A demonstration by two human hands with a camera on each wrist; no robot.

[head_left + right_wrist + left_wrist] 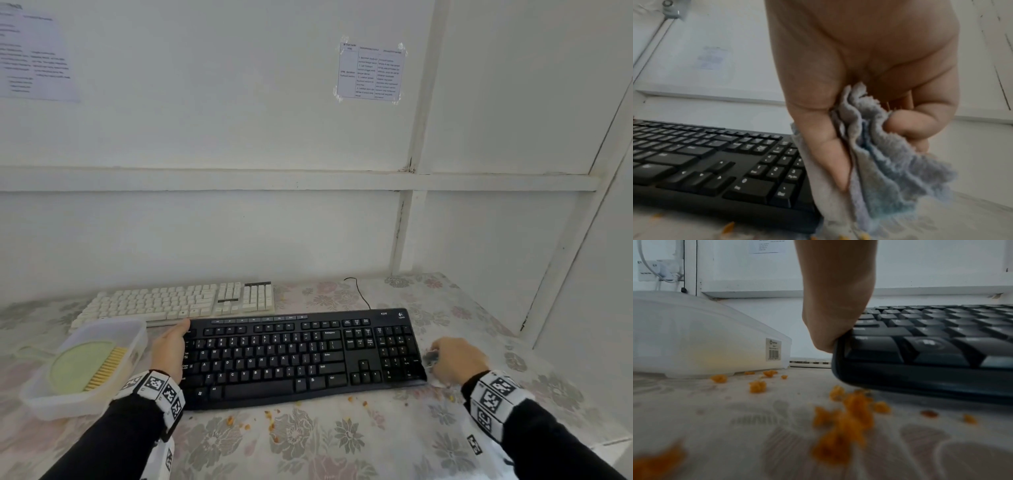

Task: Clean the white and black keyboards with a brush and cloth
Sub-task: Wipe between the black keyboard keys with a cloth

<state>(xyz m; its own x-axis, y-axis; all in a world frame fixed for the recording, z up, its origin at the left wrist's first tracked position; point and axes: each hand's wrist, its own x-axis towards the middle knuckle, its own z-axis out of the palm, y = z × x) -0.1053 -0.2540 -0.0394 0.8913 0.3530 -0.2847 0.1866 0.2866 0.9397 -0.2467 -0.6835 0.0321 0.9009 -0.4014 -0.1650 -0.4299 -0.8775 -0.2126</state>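
Note:
The black keyboard (301, 356) lies in the middle of the table, with the white keyboard (178, 303) just behind it to the left. My left hand (173, 344) holds the black keyboard's left edge (840, 353), thumb near its far corner; its fingers are hidden. At the keyboard's right end, my right hand (452, 359) grips a bunched grey-blue cloth (890, 162) that touches the edge beside the number pad. A green brush (89, 366) with yellow bristles lies in a clear plastic container (113, 325) to the left.
Orange crumbs (270, 419) are scattered on the floral tablecloth in front of the black keyboard and under its left front corner (849, 418). A black cable (359, 294) runs behind the keyboard. White walls close the back and right sides.

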